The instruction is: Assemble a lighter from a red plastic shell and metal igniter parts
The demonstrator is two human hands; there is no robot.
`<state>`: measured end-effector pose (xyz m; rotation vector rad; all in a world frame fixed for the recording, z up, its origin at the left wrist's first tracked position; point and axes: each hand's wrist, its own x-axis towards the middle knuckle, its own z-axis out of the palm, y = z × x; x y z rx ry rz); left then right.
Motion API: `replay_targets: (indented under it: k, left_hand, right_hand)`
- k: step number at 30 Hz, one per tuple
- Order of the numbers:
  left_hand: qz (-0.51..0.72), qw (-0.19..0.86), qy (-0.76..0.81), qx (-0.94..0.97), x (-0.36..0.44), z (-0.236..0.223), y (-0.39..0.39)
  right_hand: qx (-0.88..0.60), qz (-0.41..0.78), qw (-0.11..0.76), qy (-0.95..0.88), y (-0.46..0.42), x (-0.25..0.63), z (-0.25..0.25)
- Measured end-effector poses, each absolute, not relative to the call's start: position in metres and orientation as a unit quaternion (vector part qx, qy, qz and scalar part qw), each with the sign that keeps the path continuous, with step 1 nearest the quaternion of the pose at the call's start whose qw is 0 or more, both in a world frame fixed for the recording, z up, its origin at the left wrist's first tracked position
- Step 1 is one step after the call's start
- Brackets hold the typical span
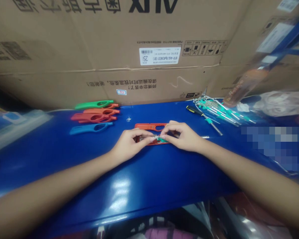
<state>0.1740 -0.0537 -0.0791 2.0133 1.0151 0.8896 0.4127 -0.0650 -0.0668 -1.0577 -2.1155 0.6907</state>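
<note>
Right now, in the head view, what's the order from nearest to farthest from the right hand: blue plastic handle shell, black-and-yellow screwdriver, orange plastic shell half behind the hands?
1. Orange plastic shell half: behind, reaching the right hand.
2. Black-and-yellow screwdriver: farther back, rightward.
3. Blue plastic handle shell: far left, beyond the left hand.
</note>
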Motion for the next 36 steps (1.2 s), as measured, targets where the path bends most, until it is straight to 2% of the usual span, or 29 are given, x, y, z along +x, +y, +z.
replay_targets:
  k: [13,21,30,36]
  left_hand:
    - [0.327,0.38,0.368,0.784,0.171,-0.081,-0.053]
    - [0.341,0.34,0.334,0.81,0.173,-0.08,-0.052]
    - [0.389,0.289,0.346,0.804,0.173,-0.082,-0.052]
    - [0.39,0.29,0.339,0.805,0.173,-0.083,-0.053]
  right_hand:
    - [-0.393,0.287,0.335,-0.807,-0.067,0.41,-0.072]
    - [-0.397,0.289,0.317,-0.811,-0.066,0.41,-0.072]
    - [-0.379,0.23,0.299,-0.845,-0.065,0.411,-0.062]
    - [-0.35,0.228,0.322,-0.849,-0.065,0.41,-0.063]
